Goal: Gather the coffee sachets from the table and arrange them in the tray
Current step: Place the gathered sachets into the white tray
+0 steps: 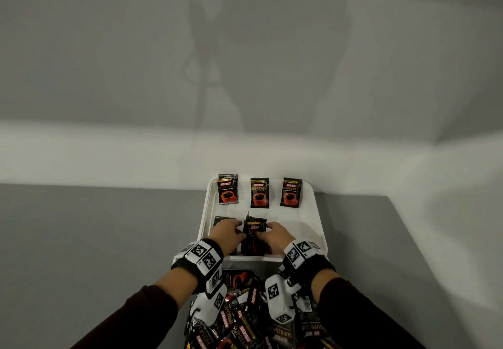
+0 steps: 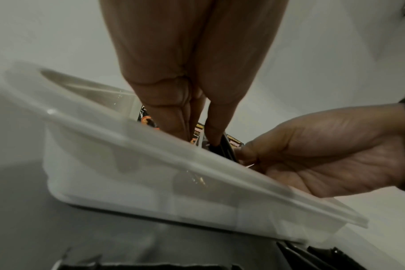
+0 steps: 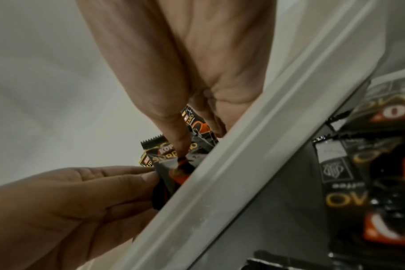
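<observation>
a shallow white plastic tray (image 1: 313, 212), rectangular with rounded corners and a raised lip, sat on a smooth grey table (image 1: 95, 239) against a pale wall. three flat, glossy black sachets lay in a row along the tray's far side, each printed with a red cup of coffee: one on the left (image 1: 228, 189), one in the middle (image 1: 259, 192), one on the right (image 1: 291, 192), set apart from each other. another dark sachet (image 1: 221, 220) lay flat in the tray just beyond my left hand, partly hidden by it.

my left hand (image 1: 228, 233) and my right hand (image 1: 275, 235) met over the near half of the tray, both gripping a small stack of sachets (image 1: 254, 235) between them. my left fingers and thumb were curled in, pinching the stack's left edge; in the right wrist view my left thumb (image 3: 148, 178) pressed against the crinkled foil. my right fingers were also drawn together on the stack's right edge, with one fingertip (image 3: 180, 144) pressing on the top sachet's face.

nearer to me, between my forearms, a loose heap of the same shiny black sachets (image 1: 245, 321) lay jumbled on the table, overlapping at all angles. both wrists wore black bands with white blocks printed in square black patterns.
</observation>
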Motion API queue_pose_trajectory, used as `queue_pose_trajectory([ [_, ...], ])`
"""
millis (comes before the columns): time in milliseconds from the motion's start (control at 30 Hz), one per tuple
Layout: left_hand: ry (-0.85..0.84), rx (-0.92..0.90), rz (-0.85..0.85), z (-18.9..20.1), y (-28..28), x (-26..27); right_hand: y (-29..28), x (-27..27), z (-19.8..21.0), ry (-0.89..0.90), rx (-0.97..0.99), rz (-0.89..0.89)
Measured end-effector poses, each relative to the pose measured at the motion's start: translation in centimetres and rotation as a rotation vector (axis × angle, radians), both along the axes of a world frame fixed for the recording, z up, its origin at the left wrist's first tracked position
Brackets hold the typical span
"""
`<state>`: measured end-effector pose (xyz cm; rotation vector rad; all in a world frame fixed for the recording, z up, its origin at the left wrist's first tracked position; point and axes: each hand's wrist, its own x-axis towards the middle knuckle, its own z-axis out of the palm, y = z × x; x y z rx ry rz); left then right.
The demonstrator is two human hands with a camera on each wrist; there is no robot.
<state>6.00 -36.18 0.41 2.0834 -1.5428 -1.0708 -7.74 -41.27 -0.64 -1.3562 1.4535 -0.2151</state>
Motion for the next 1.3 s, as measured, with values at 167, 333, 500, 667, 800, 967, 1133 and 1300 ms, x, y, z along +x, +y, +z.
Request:
queue_pose_trajectory([
  [167, 0.034, -0.064, 0.015, 0.3, 0.2, -0.5, 0.1, -0.5, 0.2, -0.05, 0.029, 0.011],
  [333, 0.049, -0.122, 0.066, 0.9, 0.4, -0.9, 0.3, -0.7, 0.5, -0.041, -0.012, 0.051],
  [500, -0.007, -0.152, 0.093, 1.4, 0.6, -0.5, 0.2, -0.7, 0.5, 0.011, -0.006, 0.037],
  [667, -0.025, -0.256, 0.158, 1.4, 1.1, 0.1, 0.2, -0.5, 0.3, 0.032, -0.005, 0.012],
  [800, 0.067, -0.378, 0.283, 1.6, 1.2, 0.1, 0.1, -0.6, 0.5, 0.047, 0.014, 0.007],
  [967, 0.167, -0.198, 0.26, 0.7, 1.7, -0.9, 0.0, -0.9, 1.0, 0.143, -0.041, 0.115],
  [1133, -0.133, -0.135, 0.143, 0.2, 2.2, -1.8, 0.1, -1.0, 1.3, 0.178, -0.024, 0.159],
  [1300, -0.249, -0.072, 0.103, 1.0, 1.7, -1.5, 0.2, -1.0, 1.6, 0.214, -0.006, 0.19],
])
